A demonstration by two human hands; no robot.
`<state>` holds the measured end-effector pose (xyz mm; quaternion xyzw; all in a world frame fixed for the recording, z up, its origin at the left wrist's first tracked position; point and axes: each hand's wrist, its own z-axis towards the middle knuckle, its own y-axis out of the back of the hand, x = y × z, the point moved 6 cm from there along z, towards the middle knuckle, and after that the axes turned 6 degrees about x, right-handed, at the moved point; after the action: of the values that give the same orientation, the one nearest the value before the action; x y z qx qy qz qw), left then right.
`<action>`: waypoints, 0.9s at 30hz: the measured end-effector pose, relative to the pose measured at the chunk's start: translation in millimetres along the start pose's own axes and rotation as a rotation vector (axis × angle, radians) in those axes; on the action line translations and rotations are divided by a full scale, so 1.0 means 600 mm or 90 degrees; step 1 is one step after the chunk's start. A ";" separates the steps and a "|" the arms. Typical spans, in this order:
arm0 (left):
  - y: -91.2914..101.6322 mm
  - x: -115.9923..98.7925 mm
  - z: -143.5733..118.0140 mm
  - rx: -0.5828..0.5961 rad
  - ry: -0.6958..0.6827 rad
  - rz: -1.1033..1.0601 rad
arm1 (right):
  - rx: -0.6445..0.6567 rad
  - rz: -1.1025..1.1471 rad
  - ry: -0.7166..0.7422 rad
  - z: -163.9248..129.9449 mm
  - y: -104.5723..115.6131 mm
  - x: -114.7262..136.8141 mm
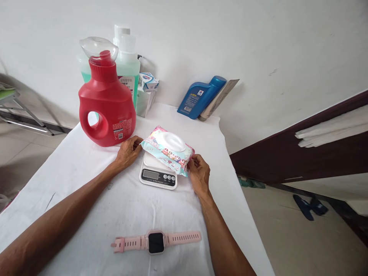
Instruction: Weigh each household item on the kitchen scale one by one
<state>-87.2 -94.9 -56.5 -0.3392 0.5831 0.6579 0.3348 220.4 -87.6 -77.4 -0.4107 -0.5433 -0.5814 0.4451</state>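
A big table (94,230) with a white cloth is under both hands. The red jug (107,103) stands just past the left hand (128,153), a bit to its left. A bottle with green soap (129,65) stands behind the jug, farther from that hand. The blue bottle (199,97) leans by the wall, far past the right hand (199,172), with a tan tube (220,99) at its side. The pack of wipes (169,145) is between the two hands, tipped a little, over the back of the scale. The left fingers pinch its left end, and the right thumb and fingers pinch its right end. The white scale (158,178) is between the hands too, with its buttons poking out in front. The pink watch (156,242) lies flat, nearer than both hands. A little blue and white box (148,81) sits far past the left hand.
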 end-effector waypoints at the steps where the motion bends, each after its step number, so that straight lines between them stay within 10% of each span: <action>1: 0.000 0.000 0.000 0.000 0.001 0.000 | -0.002 0.004 0.000 0.000 0.000 0.000; 10: 0.000 0.001 0.001 0.001 0.005 -0.018 | -0.022 0.122 -0.031 0.007 0.021 0.064; 17: 0.001 0.003 0.000 0.007 -0.010 -0.041 | 0.171 -0.317 0.091 0.016 -0.047 0.220; 22: 0.000 0.006 0.001 0.009 -0.010 -0.058 | 0.282 -0.535 0.111 0.043 -0.117 0.229; 27: 0.001 0.004 0.002 0.009 -0.020 -0.056 | 0.307 -0.591 0.014 0.056 -0.110 0.229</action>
<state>-89.2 -93.8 -58.3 -0.3514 0.5672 0.6436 0.3750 120.1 -63.2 39.4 -0.0064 -0.7816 -0.5805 0.2283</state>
